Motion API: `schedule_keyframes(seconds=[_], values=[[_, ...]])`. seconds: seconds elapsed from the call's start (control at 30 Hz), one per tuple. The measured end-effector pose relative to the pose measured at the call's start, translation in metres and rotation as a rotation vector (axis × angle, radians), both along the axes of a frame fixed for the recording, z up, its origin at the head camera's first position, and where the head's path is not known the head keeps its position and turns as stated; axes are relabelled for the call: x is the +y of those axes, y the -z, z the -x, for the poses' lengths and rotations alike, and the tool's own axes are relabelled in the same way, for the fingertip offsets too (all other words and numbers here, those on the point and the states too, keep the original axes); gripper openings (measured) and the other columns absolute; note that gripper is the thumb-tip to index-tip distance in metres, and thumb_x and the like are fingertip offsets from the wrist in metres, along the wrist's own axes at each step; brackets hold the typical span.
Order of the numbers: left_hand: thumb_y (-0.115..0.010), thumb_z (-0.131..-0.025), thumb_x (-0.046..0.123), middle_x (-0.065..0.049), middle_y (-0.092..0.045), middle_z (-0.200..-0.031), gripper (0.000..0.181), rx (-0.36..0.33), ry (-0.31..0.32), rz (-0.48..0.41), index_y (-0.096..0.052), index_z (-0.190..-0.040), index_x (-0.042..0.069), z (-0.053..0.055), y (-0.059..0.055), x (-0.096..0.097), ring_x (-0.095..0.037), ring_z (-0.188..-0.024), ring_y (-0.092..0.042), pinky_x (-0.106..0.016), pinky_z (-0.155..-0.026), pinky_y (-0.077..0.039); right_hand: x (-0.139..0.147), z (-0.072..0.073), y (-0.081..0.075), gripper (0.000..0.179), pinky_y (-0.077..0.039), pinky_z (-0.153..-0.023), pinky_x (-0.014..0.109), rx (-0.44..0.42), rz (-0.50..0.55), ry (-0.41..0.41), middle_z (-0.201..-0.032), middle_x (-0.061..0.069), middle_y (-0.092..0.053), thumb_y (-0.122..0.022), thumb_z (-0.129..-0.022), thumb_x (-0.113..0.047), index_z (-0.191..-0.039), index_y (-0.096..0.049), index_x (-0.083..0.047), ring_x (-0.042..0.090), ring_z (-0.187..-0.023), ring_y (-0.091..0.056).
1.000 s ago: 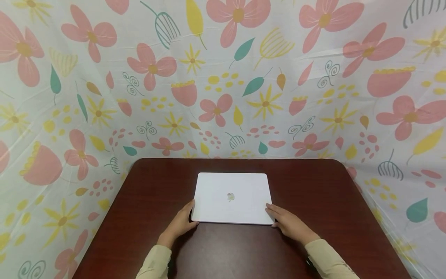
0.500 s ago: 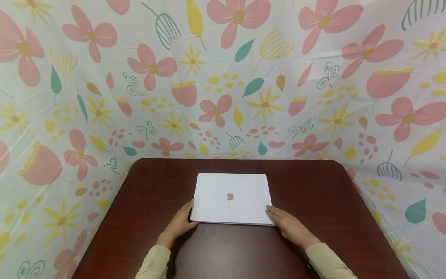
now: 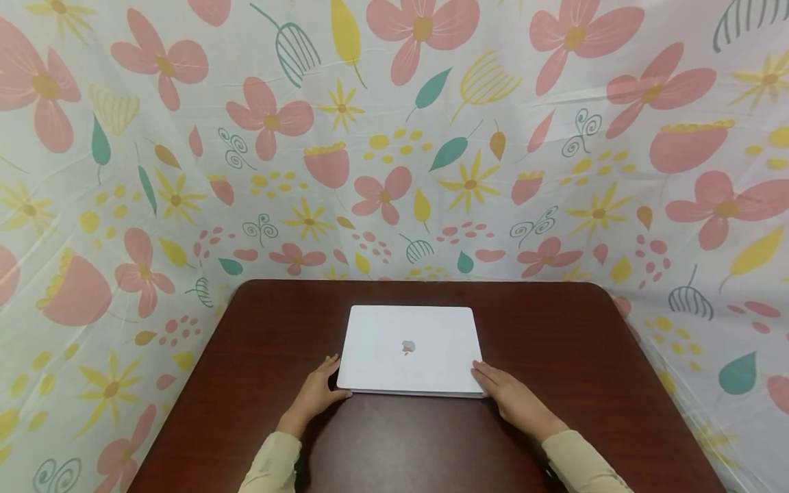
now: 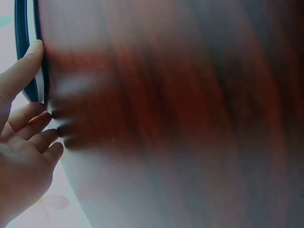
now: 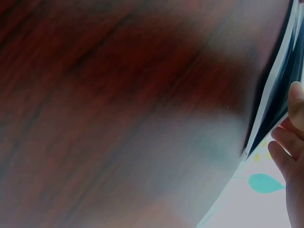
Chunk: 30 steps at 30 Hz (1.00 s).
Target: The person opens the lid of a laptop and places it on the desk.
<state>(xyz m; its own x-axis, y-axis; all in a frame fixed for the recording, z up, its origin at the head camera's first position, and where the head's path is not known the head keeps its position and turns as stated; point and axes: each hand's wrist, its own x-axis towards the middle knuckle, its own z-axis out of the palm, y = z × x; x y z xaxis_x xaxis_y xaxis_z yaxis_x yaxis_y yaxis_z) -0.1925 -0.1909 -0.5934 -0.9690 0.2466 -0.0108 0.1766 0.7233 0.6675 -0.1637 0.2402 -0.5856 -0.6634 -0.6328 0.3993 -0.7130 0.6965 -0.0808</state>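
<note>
Two hands meet one pale laptop (image 3: 376, 342), which lies on the dark wood bench (image 3: 407, 455), its front edge towards the person and its lid (image 3: 437, 335) uppermost with the logo (image 3: 408, 348) showing. The left hand (image 3: 314, 397) is spread loosely about the near left corner: its thumb touches the front edge, while the fingers stand just beside the left side. The right hand (image 3: 511, 400) seems to pinch the near right corner, fingers laid over the lid's edge and thumb at the front; the head view hides that thumb, but the right wrist view shows it against the dark gap between lid and base.

That gap suggests the lid is parted only slightly at the front. So both hands are placed, and the lid sits close to its base, not raised. Whether it is rising or lowering cannot be told; most of its swing remains if up, a sliver if down.
</note>
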Motion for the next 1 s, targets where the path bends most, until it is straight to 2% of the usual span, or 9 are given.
schedule_keyframes(seconds=[0.13,0.2,0.23,0.3,0.37,0.43,0.5,0.6,1.0], values=[[-0.083,-0.074,0.022,-0.02,-0.038,-0.149,0.082,0.002,-0.003,-0.025,-0.044,-0.142,0.0,0.0,0.0,-0.0003,-0.042,-0.138,-0.029,-0.057,-0.102,-0.037,0.0011,0.0,0.0018,0.058,-0.05,-0.09,0.046,0.008,0.009,0.002,-0.134,0.02,-0.055,-0.015,-0.101,-0.023,-0.129,-0.056,0.006,0.033,-0.118,-0.056],[-0.084,-0.074,0.023,-0.02,-0.039,-0.148,0.082,0.006,-0.004,-0.027,-0.045,-0.142,0.0,0.0003,0.0001,-0.0002,-0.042,-0.138,-0.03,-0.057,-0.102,-0.037,0.0014,0.0001,0.0025,0.039,-0.051,-0.09,0.046,0.008,0.015,0.003,-0.133,0.02,-0.055,-0.034,-0.103,-0.014,-0.129,-0.057,0.006,0.033,-0.117,-0.057],[-0.084,-0.074,0.024,-0.02,-0.039,-0.148,0.081,0.007,-0.005,-0.026,-0.045,-0.142,0.0,0.0005,0.0001,-0.0001,-0.042,-0.138,-0.03,-0.058,-0.102,-0.037,0.0015,0.0002,0.0027,0.034,-0.051,-0.09,0.046,0.007,0.017,0.005,-0.133,0.02,-0.055,-0.046,-0.1,-0.008,-0.128,-0.057,0.006,0.033,-0.117,-0.057],[-0.083,-0.074,0.026,-0.02,-0.041,-0.147,0.081,0.016,-0.004,-0.016,-0.046,-0.141,-0.001,0.0008,0.0002,-0.0001,-0.042,-0.137,-0.031,-0.057,-0.102,-0.037,0.0015,0.0005,0.0029,0.043,-0.051,-0.09,0.046,0.006,0.018,0.008,-0.133,0.02,-0.056,-0.065,-0.087,0.003,-0.128,-0.057,0.006,0.033,-0.117,-0.057],[-0.083,-0.074,0.027,-0.02,-0.041,-0.146,0.081,0.021,-0.005,-0.014,-0.046,-0.141,-0.001,0.001,0.0004,0.0,-0.042,-0.137,-0.031,-0.057,-0.103,-0.036,0.0016,0.0008,0.003,0.053,-0.051,-0.089,0.046,0.008,0.022,0.007,-0.133,0.02,-0.056,-0.071,-0.076,0.009,-0.128,-0.057,0.006,0.033,-0.117,-0.057],[-0.083,-0.074,0.027,-0.021,-0.041,-0.146,0.08,0.024,-0.002,-0.01,-0.046,-0.141,0.0,0.0011,0.0005,0.0,-0.042,-0.137,-0.031,-0.057,-0.103,-0.036,0.0018,0.0011,0.0029,0.039,-0.051,-0.089,0.046,0.015,0.023,0.003,-0.133,0.02,-0.056,-0.062,-0.09,0.001,-0.128,-0.057,0.006,0.033,-0.117,-0.057],[-0.083,-0.075,0.026,-0.021,-0.041,-0.146,0.08,0.028,0.002,-0.013,-0.046,-0.141,0.0,0.0008,0.0006,-0.0004,-0.042,-0.137,-0.031,-0.057,-0.102,-0.037,0.0017,0.0017,0.0022,0.035,-0.051,-0.088,0.047,0.028,0.031,-0.009,-0.132,0.021,-0.056,-0.043,-0.102,-0.011,-0.128,-0.057,0.007,0.034,-0.116,-0.057],[-0.083,-0.075,0.025,-0.021,-0.041,-0.146,0.079,0.027,0.003,-0.019,-0.047,-0.141,0.001,0.0001,0.0003,-0.0015,-0.042,-0.137,-0.031,-0.057,-0.103,-0.036,0.0008,0.0033,0.0006,0.061,-0.051,-0.087,0.047,0.056,0.04,-0.022,-0.131,0.021,-0.056,-0.011,-0.103,-0.025,-0.128,-0.057,0.007,0.034,-0.115,-0.058],[-0.081,-0.077,0.025,-0.019,-0.04,-0.148,0.076,0.011,0.013,-0.019,-0.047,-0.141,0.003,0.0001,-0.0006,-0.0031,-0.041,-0.139,-0.028,-0.058,-0.104,-0.034,0.0013,0.0053,-0.0032,0.064,-0.05,-0.088,0.046,0.099,0.04,-0.032,-0.132,0.02,-0.056,-0.005,-0.103,-0.024,-0.129,-0.055,0.005,0.033,-0.115,-0.057]])
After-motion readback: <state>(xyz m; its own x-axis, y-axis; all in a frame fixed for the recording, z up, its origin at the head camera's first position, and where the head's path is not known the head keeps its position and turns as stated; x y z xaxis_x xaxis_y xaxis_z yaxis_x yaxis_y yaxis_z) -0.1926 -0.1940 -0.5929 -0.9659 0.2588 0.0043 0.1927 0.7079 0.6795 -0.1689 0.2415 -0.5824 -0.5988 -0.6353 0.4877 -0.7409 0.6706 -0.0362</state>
